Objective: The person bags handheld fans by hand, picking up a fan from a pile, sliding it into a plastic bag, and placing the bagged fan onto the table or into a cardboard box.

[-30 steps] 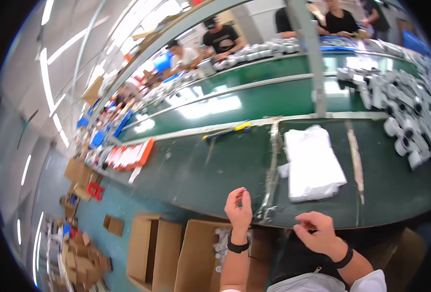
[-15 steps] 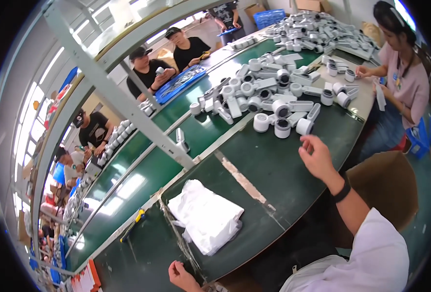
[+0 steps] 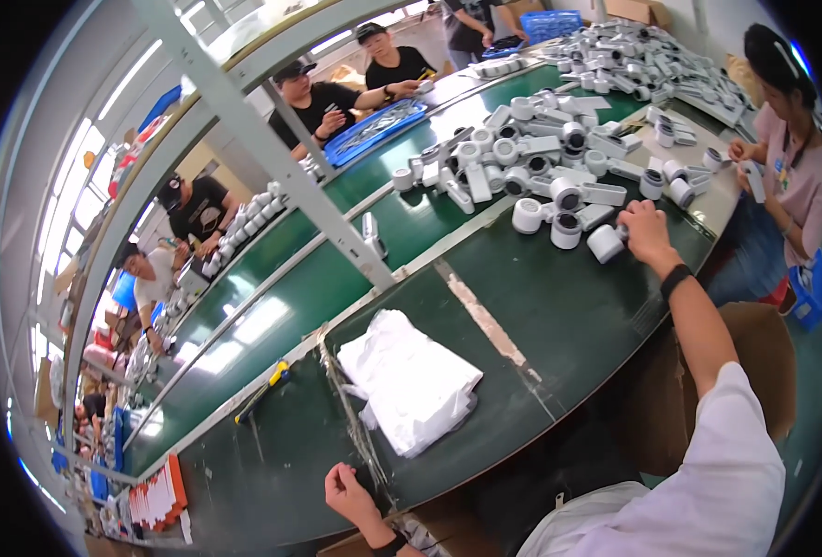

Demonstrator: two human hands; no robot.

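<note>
My right hand (image 3: 647,230) reaches to the near end of a heap of white parts, each with a round, dark-ended head and a flat arm. Its fingers are closed around the arm side of the nearest white round-headed part (image 3: 605,244), which rests on the dark green table (image 3: 559,316). That part's arm is mostly hidden under my hand. Two more, a white part (image 3: 528,215) and a dark-ended part (image 3: 566,232), stand just left of it. My left hand (image 3: 350,497) hovers by the table's near edge, fingers curled together, nothing visible in them. Between my hands lies a stack of white plastic bags (image 3: 409,382).
A yellow-handled tool (image 3: 279,373) and orange-and-white papers (image 3: 160,497) lie to the left. A metal post (image 3: 271,153) rises beyond the bags. A co-worker (image 3: 796,176) sits at the right holding a part; others work across the green belt (image 3: 271,311). A cardboard box (image 3: 754,362) stands below right.
My right hand has moved forward onto the nearest white part and closed on it; the part has shifted slightly towards me. My left hand stays curled near the table edge. The view has turned slightly.
</note>
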